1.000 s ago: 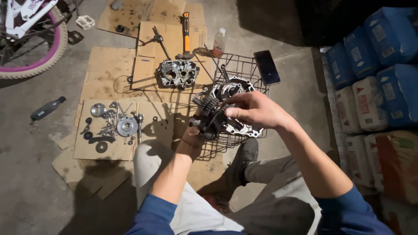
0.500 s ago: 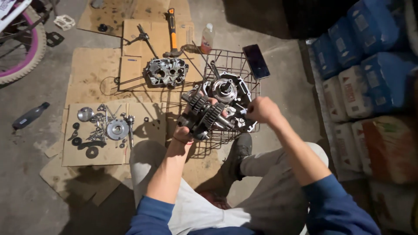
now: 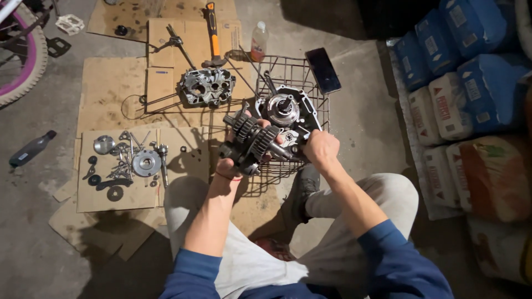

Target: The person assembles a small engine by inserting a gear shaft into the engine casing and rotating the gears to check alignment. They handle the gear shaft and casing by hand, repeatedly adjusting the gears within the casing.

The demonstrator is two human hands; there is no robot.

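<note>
The person sits on the floor over a wire basket point(image 3: 310, 77) that rests on sheets of cardboard point(image 3: 111, 83), and the work in hand looks like the stripping of a small engine. The left hand point(image 3: 235, 163) is closed around a gear cluster point(image 3: 249, 141), a dark stack of toothed wheels on shafts, and holds it lifted just in front of the engine case point(image 3: 288, 111), which sits inside the basket near its front edge. The right hand point(image 3: 320, 148) rests with curled fingers against the near side of that case, apparently steadying it; whether it grips a part there cannot be told, as the fingertips are hidden. The gear cluster seems to be clear of the case, or nearly so, with one shaft end close to it. A fair judgement is that the gears are at the stage of being separated from the case, and the next move would call for a steady, level hold so the wheels do not slide off their shafts, plus a free spot to lay them down. Such a spot may be the left cardboard sheet, where small parts point(image 3: 130, 163) lie in a group. Farther back lie an engine cover point(image 3: 206, 87), a hammer point(image 3: 212, 33), a bottle point(image 3: 258, 41) and a phone point(image 3: 323, 70) on the basket's far right corner.
</note>
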